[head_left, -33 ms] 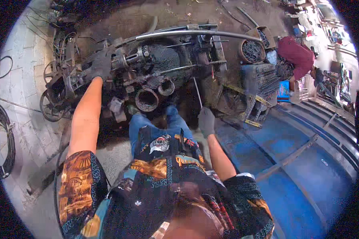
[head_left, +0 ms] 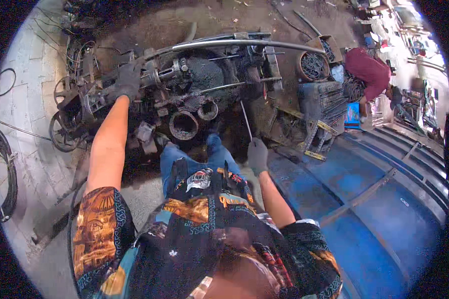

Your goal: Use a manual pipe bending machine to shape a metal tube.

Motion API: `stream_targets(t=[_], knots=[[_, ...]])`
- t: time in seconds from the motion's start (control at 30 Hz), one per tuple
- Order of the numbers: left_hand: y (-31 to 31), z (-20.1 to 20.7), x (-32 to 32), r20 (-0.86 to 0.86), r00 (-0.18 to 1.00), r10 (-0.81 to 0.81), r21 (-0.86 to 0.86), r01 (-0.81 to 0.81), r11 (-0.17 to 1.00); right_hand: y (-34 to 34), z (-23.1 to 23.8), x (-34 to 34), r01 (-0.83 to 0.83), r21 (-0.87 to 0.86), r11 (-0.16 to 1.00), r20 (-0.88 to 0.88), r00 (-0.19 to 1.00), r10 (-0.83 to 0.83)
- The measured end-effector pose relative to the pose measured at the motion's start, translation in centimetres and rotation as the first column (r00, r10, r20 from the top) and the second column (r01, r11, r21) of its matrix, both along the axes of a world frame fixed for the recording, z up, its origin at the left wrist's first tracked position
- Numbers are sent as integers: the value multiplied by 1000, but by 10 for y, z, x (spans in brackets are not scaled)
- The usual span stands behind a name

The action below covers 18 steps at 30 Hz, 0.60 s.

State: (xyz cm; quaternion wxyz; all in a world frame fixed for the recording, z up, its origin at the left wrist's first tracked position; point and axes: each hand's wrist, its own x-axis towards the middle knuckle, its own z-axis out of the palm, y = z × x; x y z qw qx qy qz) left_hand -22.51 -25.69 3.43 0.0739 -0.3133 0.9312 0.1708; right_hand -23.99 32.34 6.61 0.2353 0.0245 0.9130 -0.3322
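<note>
A dark, grimy machine (head_left: 159,92) with wheels on its left side stands before me. My left hand (head_left: 127,82), in a dark glove, rests on the machine's left part; its fingers blend into the dark metal. In its middle is a round pan of dark, gritty material (head_left: 207,72). My right hand (head_left: 257,155), in a grey glove, is closed around the near end of a thin metal rod (head_left: 246,119). The rod's far end points toward the machine's right side. Two open round cups (head_left: 183,124) sit at the machine's near edge, above my knees.
On the right lie blue metal panels (head_left: 369,234) and a yellow-edged metal frame (head_left: 318,142). Beyond them are a dark ribbed block (head_left: 324,102), a round container of metal pieces (head_left: 313,66) and a bent-over person in maroon (head_left: 368,72). A cable coil (head_left: 5,174) lies far left.
The view has shifted very slightly. My left hand stays on the machine, and my right hand still grips the rod, a touch lower in the picture.
</note>
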Motion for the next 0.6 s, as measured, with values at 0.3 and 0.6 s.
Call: stream_targets(t=[0.3, 0.6], knots=[[7, 22, 35, -414, 890, -190, -326, 51, 944, -43, 6, 30, -186, -162, 969, -48, 982, 181], [-57, 123, 240, -618, 781, 88, -116, -201, 973, -232, 29, 97, -282, -366, 887, -114, 959, 258]])
